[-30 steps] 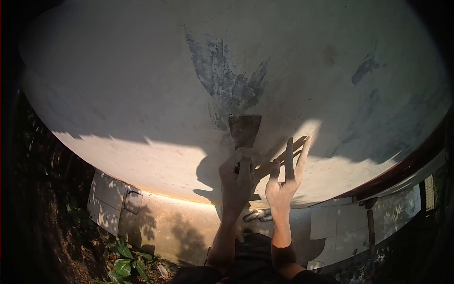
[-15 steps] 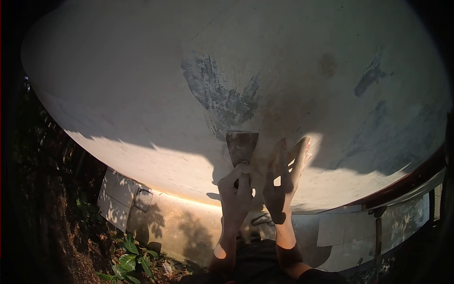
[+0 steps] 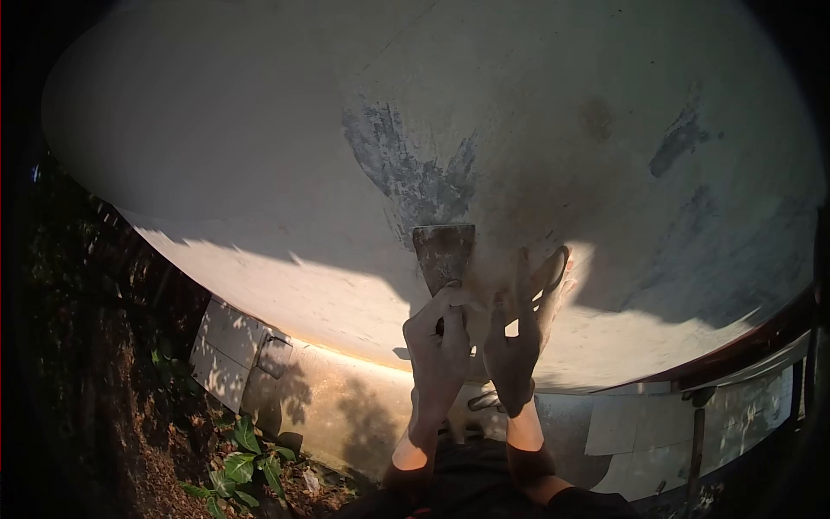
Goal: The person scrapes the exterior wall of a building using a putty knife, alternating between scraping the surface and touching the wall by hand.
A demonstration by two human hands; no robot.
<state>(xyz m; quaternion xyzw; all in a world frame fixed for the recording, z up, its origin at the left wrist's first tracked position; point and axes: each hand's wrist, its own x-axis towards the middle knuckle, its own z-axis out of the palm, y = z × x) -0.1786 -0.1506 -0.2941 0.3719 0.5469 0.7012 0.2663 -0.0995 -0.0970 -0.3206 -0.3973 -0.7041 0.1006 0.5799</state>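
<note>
My left hand [image 3: 438,342] is closed around the handle of a putty knife [image 3: 443,253], its wide worn blade pointing up the wall. The blade's top edge is against or very near the pale wall [image 3: 242,182], just below a rough blue-grey patch [image 3: 413,164]. To the right of the knife, my right hand [image 3: 517,342] holds nothing, with its fingers apart and pointing up toward the wall. Whether its fingertips touch the wall is hard to tell. A brownish smudge [image 3: 540,195] lies above it.
More grey patches [image 3: 679,143] mark the wall at right. Below the wall is a sunlit concrete floor [image 3: 337,415], with pale slabs [image 3: 226,355] at the left. Green leaves [image 3: 239,467] grow at lower left, and a dark post [image 3: 698,450] stands at lower right.
My left hand and the putty knife have moved slightly up the wall, toward the blue-grey patch. My right hand stays beside it, fingers still spread. The view has shifted a little.
</note>
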